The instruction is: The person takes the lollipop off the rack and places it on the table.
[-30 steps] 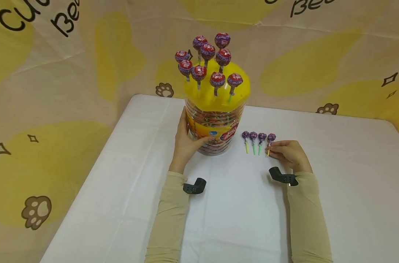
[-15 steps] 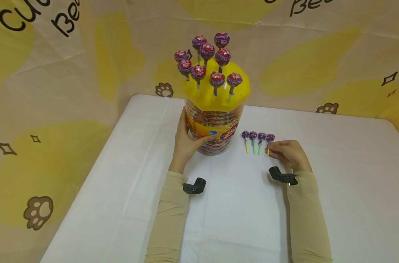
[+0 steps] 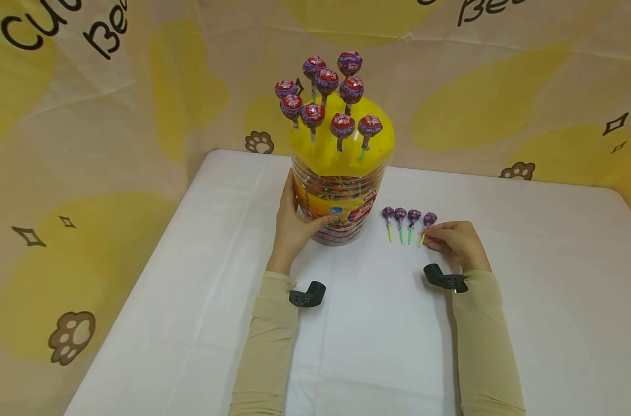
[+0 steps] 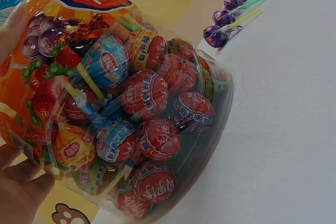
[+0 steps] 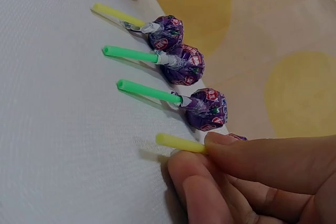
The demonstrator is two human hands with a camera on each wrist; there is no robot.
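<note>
A clear plastic candy jar (image 3: pixel 341 202) with a yellow lid (image 3: pixel 341 159) stands upright on the table, full of wrapped lollipops (image 4: pixel 147 93). My left hand (image 3: pixel 294 228) grips its left side, thumb across the front label. Several red and purple lollipops (image 3: pixel 327 81) stick up from the lid. To the jar's right, purple lollipops (image 5: pixel 181 64) lie side by side in a row. At the row's right end, my right hand (image 3: pixel 458 241) pinches the yellow stick (image 5: pixel 181 143) of a lollipop (image 3: pixel 429 219) between thumb and fingers. In the right wrist view the fingers mostly hide that lollipop's head.
A white cloth covers the table (image 3: pixel 367 341). Behind it and along the left hangs a cream and yellow printed backdrop (image 3: pixel 466 104). Black wrist camera mounts (image 3: pixel 307 294) sit on both forearms.
The lollipop in my right hand has tilted slightly, its head a little to the right and its stick end to the left. My left hand stays on the jar.
</note>
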